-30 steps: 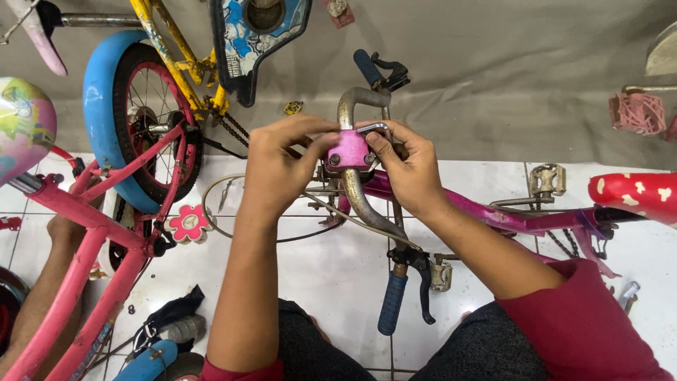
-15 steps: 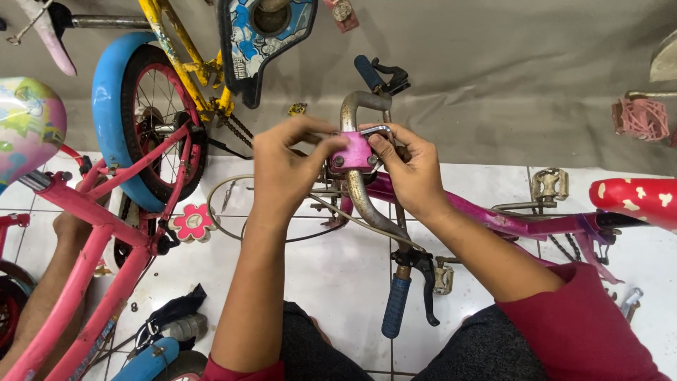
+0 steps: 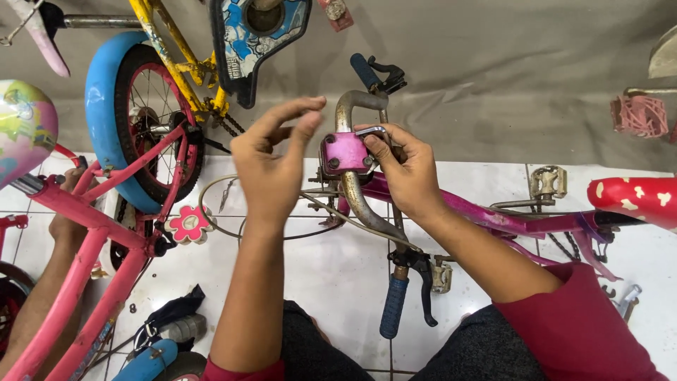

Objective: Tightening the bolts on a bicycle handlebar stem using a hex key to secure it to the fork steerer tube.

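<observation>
Holding a small bent silver hex key (image 3: 374,131) against the top edge of a square pink metal stem clamp plate (image 3: 344,153), the right hand (image 3: 402,169) has its thumb and fingers pinched on the tool. The plate sits at the centre of a curved rusty grey handlebar (image 3: 358,197), directly between the two hands. Left hand (image 3: 273,166) is off the plate, just beside it, raised with fingers loosely spread, thumb and forefinger apart, gripping nothing. Below the right hand: blue rubber grip (image 3: 393,305) and black brake lever (image 3: 426,286) at the near bar end. A second blue grip (image 3: 365,70) lies beyond the fingertips. The magenta bicycle frame (image 3: 493,215) runs away from the right wrist toward a red saddle with white marks (image 3: 635,197). Past the left hand: a blue-tyred wheel (image 3: 123,116) on a yellow frame (image 3: 173,49), and nearer, a pink frame (image 3: 77,275). Another person's hand (image 3: 67,226) rests behind that pink frame. White tiled floor (image 3: 331,282) under everything.
</observation>
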